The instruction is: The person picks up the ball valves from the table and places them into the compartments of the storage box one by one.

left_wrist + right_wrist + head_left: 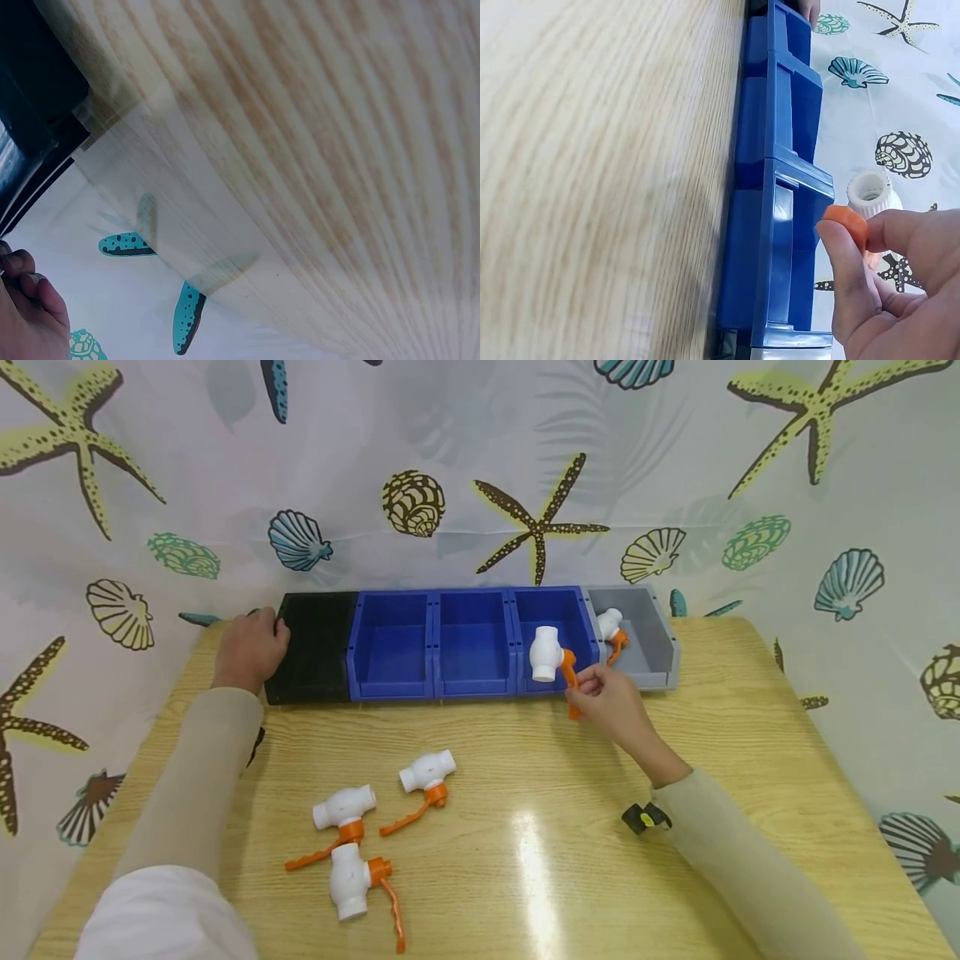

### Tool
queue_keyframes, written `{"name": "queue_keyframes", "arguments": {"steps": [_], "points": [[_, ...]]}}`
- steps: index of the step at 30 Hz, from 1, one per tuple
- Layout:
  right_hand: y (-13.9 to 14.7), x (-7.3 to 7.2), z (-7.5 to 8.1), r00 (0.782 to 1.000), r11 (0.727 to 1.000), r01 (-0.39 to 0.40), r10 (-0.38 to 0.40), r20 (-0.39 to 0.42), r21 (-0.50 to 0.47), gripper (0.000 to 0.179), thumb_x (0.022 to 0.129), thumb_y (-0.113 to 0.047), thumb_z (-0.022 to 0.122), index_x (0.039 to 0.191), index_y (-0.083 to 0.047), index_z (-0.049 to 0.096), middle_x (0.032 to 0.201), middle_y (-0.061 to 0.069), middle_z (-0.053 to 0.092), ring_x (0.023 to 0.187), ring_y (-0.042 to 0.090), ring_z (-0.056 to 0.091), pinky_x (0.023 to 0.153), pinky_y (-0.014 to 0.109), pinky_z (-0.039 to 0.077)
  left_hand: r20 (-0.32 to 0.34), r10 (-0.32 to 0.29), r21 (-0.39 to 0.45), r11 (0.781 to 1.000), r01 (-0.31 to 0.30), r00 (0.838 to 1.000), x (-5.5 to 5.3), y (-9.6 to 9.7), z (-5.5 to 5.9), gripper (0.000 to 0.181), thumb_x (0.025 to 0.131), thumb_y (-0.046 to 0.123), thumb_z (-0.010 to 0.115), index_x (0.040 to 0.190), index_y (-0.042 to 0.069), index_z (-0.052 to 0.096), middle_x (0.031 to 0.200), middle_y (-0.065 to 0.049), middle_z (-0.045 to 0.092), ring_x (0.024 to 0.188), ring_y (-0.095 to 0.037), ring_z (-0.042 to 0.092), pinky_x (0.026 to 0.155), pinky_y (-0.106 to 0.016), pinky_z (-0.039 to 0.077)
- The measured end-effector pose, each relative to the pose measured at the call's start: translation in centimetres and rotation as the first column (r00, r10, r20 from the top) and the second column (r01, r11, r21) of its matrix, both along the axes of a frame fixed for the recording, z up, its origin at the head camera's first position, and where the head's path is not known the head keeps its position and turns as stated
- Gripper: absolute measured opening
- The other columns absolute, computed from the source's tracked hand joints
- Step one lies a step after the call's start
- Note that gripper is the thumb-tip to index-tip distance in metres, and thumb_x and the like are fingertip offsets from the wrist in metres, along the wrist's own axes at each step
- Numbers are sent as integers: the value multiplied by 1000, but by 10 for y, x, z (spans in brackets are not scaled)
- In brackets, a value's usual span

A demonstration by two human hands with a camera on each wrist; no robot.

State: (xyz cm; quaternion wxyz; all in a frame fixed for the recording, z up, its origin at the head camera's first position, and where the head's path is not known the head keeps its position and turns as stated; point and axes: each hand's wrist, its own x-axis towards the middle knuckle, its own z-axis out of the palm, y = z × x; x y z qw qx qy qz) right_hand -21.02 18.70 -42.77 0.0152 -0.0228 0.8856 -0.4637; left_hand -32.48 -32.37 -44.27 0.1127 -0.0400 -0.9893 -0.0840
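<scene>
Between thumb and fingers, my right hand (615,706) pinches the orange lever of a white plastic ball valve (546,653). The valve's white body overlaps the rightmost blue bin (551,603) in the head view. From the right wrist, the lever's orange end (845,223) shows at the thumb, with the white threaded opening (870,189) beyond it. My left hand (251,647) grips the outer left rim of the black bin (315,647); its fingertips are partly hidden. Another valve (609,624) lies in the grey bin (645,635), at the right end of the row.
Three more white valves with orange levers lie on the wooden table: one valve (427,771) near the centre, another valve (345,807) left of it, and a third valve (349,881) closer in. Two other blue bins (433,643) stand mid-row. A patterned cloth (450,427) hangs behind.
</scene>
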Motion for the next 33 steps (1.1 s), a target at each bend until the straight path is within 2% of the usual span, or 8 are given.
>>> {"name": "queue_keyframes", "arguments": {"steps": [7,18,26,33], "points": [[-3,-8,1,1000,1000,25,-25,16,5,20,86,-12,64,96,2,55,85,14,55,71,29,62,60,38,53,-11,-2,-2,1000,2,1000,1,0,0,35,98,23,31,90,-7,47,73,-24,50,68,-42,46,62,-50,36],[-11,-19,1,997,996,71,-69,32,-53,21,86,-11,64,97,4,54,86,15,55,70,30,65,64,41,53,-36,-12,-2,1000,12,999,1,-1,0,34,98,22,31,86,-6,46,69,-23,48,65,-42,46,61,-50,36],[-12,-26,-3,995,989,90,-85,46,-119,20,85,-9,64,95,5,53,86,17,56,73,35,65,65,43,52,-23,-9,-2,1000,9,1000,1,0,-2,34,98,23,31,87,-6,46,70,-23,48,65,-41,46,61,-50,36],[-12,-35,-5,996,988,85,-83,16,-126,19,86,-10,64,95,5,54,86,16,57,68,25,65,64,39,53,-36,-8,0,1000,8,999,1,-1,-1,33,98,22,31,86,-5,46,70,-23,48,65,-41,46,61,-50,36]]}}
